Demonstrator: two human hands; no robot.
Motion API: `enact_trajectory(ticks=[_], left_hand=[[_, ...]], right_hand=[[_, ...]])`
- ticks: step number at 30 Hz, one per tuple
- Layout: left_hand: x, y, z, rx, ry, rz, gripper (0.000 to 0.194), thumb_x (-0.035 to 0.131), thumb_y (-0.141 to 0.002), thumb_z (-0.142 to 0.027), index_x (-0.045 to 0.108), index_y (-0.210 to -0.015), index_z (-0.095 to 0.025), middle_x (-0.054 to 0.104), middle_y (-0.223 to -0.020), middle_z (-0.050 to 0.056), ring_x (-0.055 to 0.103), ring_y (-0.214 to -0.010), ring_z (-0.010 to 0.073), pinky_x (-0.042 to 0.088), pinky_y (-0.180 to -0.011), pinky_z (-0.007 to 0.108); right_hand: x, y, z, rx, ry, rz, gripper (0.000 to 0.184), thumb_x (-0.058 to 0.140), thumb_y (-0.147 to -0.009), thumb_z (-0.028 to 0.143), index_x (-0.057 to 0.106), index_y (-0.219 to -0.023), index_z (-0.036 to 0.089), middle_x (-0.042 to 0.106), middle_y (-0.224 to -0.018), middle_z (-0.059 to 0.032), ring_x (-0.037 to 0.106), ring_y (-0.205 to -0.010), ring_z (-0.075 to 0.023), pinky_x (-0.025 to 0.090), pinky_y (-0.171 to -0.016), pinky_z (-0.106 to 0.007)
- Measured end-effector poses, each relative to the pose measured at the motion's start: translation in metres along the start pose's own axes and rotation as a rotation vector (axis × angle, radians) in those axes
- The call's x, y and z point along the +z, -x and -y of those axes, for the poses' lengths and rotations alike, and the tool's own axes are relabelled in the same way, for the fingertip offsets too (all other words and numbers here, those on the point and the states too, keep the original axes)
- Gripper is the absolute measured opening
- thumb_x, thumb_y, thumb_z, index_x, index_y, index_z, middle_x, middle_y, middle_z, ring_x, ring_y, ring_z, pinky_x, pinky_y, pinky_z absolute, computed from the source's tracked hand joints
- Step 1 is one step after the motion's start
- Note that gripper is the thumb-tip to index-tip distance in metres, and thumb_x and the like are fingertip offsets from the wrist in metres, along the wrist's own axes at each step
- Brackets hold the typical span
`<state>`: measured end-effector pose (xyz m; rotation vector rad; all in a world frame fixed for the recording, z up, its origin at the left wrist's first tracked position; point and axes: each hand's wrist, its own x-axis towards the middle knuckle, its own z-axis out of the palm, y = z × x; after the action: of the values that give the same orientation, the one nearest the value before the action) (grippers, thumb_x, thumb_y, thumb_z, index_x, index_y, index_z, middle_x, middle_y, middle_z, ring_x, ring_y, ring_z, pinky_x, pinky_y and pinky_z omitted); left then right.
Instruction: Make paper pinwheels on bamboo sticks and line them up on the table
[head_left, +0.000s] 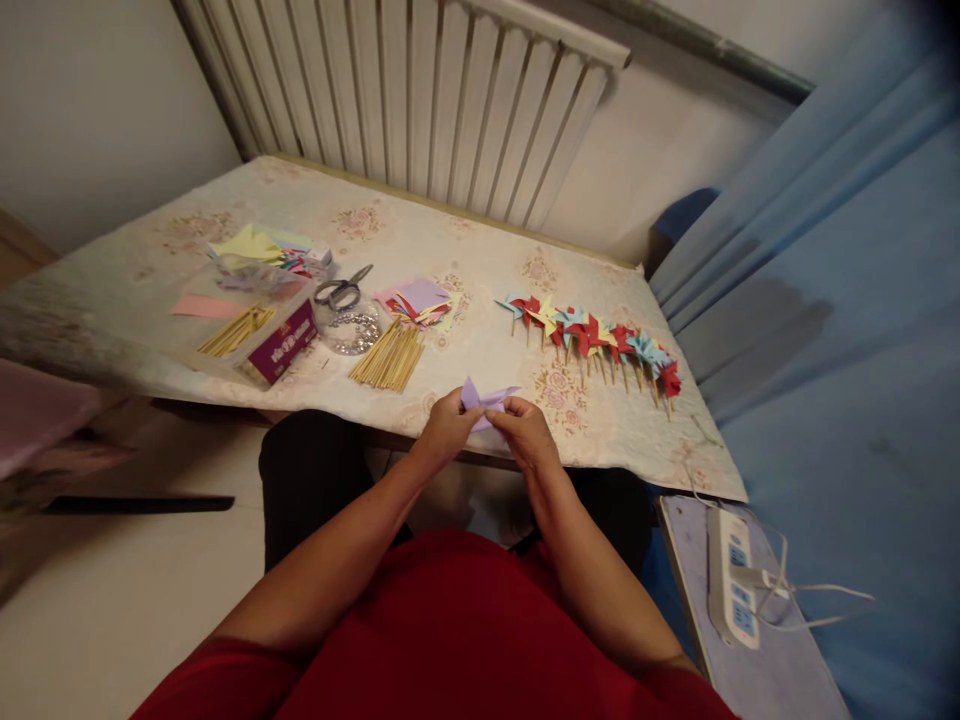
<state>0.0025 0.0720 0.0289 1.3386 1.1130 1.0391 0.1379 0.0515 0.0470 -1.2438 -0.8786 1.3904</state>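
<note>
Between my hands, just over the table's front edge, is a lilac paper pinwheel with points of folded paper standing up. My left hand pinches its left side, and my right hand grips it from the right, the thumbs close together near its middle. Beyond my left hand lies a bundle of thin wooden sticks. A small stack of coloured paper squares sits behind the sticks. Finished red, yellow and blue pinwheels lie in a row to the right.
On the left are an open plastic box holding sticks, a round clear dish of small metallic pieces, scissors and a pile of coloured paper. A power strip rests on a stand at the right, beside a blue curtain.
</note>
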Motion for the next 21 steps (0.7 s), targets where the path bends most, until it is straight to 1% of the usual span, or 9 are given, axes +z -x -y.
enact_trajectory(ticks=[4,6,8,13,17,21], left_hand=[[0.000,0.002,-0.004,0.008,-0.037,-0.015,0.023,0.058,-0.074,-0.028,0.064,-0.091,-0.014,0.062,-0.078,0.000,0.054,-0.073,0.0152,0.044,-0.071,0.027],[0.000,0.003,-0.007,0.005,-0.036,-0.024,0.022,0.058,-0.074,-0.028,0.063,-0.089,-0.014,0.062,-0.076,0.000,0.053,-0.072,0.0147,0.043,-0.069,0.027],[0.000,0.004,-0.010,-0.007,-0.014,-0.010,0.022,0.058,-0.073,-0.029,0.062,-0.088,-0.014,0.061,-0.076,0.000,0.052,-0.071,0.0144,0.042,-0.068,0.026],[0.002,0.004,-0.016,-0.092,0.145,0.064,0.026,0.060,-0.068,-0.027,0.063,-0.091,-0.013,0.064,-0.078,0.000,0.055,-0.072,0.0147,0.042,-0.068,0.026],[0.003,0.003,-0.014,-0.176,0.349,0.075,0.030,0.066,-0.062,-0.026,0.062,-0.089,-0.013,0.065,-0.076,0.001,0.058,-0.073,0.0153,0.044,-0.073,0.028],[0.003,0.002,-0.010,-0.214,0.393,0.051,0.028,0.069,-0.061,-0.027,0.062,-0.084,-0.013,0.065,-0.073,0.001,0.059,-0.071,0.0149,0.044,-0.072,0.028]], right_hand=[[0.002,0.001,0.001,-0.010,0.022,-0.010,0.025,0.076,-0.053,0.034,0.063,-0.068,0.019,0.063,-0.063,0.0021,0.051,-0.055,-0.0115,0.038,-0.054,-0.024],[0.003,0.001,0.002,-0.021,0.038,-0.016,0.024,0.075,-0.054,0.034,0.062,-0.067,0.019,0.060,-0.060,0.0030,0.048,-0.053,-0.0106,0.035,-0.052,-0.024],[0.002,0.001,0.003,-0.034,0.064,-0.032,0.023,0.074,-0.055,0.035,0.061,-0.066,0.019,0.057,-0.056,0.0041,0.044,-0.050,-0.0095,0.031,-0.048,-0.023],[-0.002,-0.001,-0.001,-0.063,0.109,-0.051,0.022,0.071,-0.059,0.036,0.062,-0.070,0.019,0.057,-0.057,0.0046,0.038,-0.046,-0.0083,0.025,-0.044,-0.023],[-0.002,0.000,-0.003,-0.063,0.142,-0.081,0.023,0.071,-0.060,0.037,0.056,-0.063,0.019,0.046,-0.048,0.0078,0.030,-0.041,-0.0065,0.018,-0.042,-0.023],[-0.001,0.002,0.000,-0.021,0.120,-0.061,0.025,0.072,-0.058,0.037,0.055,-0.063,0.019,0.047,-0.049,0.0073,0.033,-0.043,-0.0067,0.020,-0.043,-0.023]])
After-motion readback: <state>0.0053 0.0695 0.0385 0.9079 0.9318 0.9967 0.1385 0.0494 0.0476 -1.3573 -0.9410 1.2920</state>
